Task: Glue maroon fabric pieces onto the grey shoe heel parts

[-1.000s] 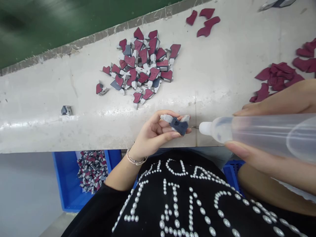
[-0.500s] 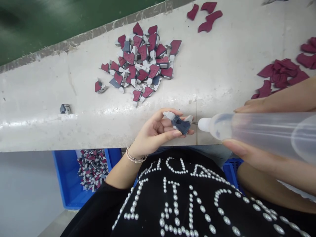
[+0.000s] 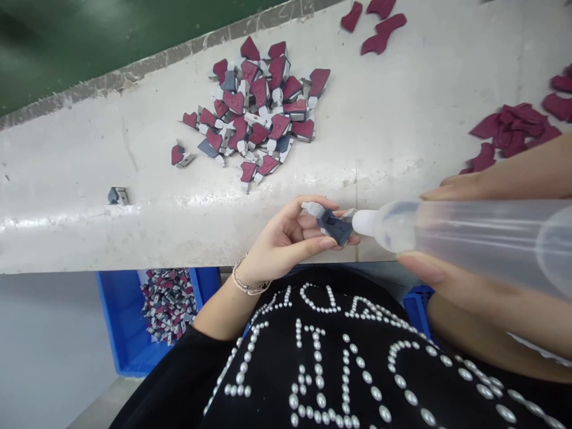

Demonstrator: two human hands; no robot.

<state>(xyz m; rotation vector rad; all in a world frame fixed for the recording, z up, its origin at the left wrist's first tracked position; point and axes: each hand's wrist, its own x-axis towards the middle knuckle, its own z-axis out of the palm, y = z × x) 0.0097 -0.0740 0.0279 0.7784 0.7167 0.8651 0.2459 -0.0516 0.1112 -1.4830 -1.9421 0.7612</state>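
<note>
Between the thumb and fingers of my left hand (image 3: 290, 238) is a small dark grey and white plastic part (image 3: 334, 226), its hollowed dark face turned up. My right hand (image 3: 465, 271) is wrapped round a clear squeeze bottle (image 3: 482, 238) lying almost level. The bottle's white nozzle (image 3: 364, 222) reaches the right end of the part; its thin tip is hidden there. Beyond my left hand lies a pile of similar parts (image 3: 259, 131), most with a maroon piece on top. A single grey and white part (image 3: 118, 195) sits apart at the left.
Loose maroon pieces (image 3: 513, 128) are heaped at the right of the pale table (image 3: 402, 119), and several more maroon pieces (image 3: 383, 34) lie at the far side. Below the table edge at left stands a blue bin (image 3: 109, 322) full of parts. Another blue container (image 3: 415, 310) shows beneath my right arm.
The bottle has shifted slightly left and its nozzle is now up against the grey part, covering the thin tip seen before. My left hand has moved a little to the right with the part.
</note>
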